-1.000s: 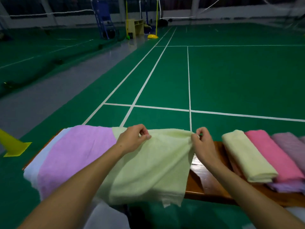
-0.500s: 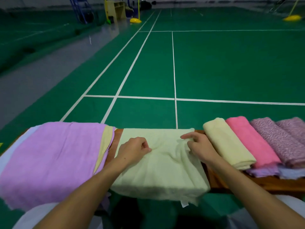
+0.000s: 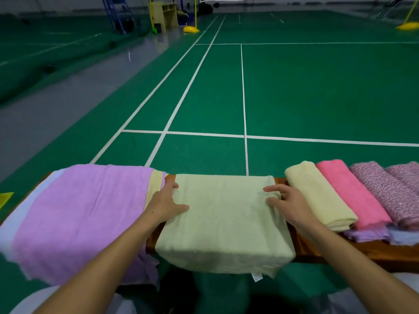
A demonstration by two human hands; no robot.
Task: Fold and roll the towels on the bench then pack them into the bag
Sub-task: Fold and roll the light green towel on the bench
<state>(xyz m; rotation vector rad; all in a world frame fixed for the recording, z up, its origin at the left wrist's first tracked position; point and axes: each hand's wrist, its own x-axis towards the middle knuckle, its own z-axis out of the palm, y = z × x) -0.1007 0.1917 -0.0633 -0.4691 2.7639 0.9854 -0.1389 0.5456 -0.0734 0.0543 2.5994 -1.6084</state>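
Note:
A pale green towel (image 3: 224,220) lies folded flat across the wooden bench (image 3: 340,250), its near edge hanging over the front. My left hand (image 3: 166,203) rests on its left edge with fingers straight. My right hand (image 3: 286,201) touches its right side, fingers spread and relaxed. To the right lie rolled towels: a cream one (image 3: 319,196), a pink one (image 3: 353,196) and two speckled mauve ones (image 3: 385,191). A lilac towel (image 3: 79,214) lies spread on the left over other towels. No bag is in view.
Folded lavender and pale blue towels (image 3: 371,234) lie under the rolls. Green court floor with white lines stretches beyond the bench. A yellow cone (image 3: 4,198) shows at the far left edge. Yellow post bases (image 3: 191,29) and a cabinet (image 3: 163,13) stand far back.
The pale green towel was held up by its top corners, then laid folded on the bench. Both hands have let go and moved outward to its left and right edges.

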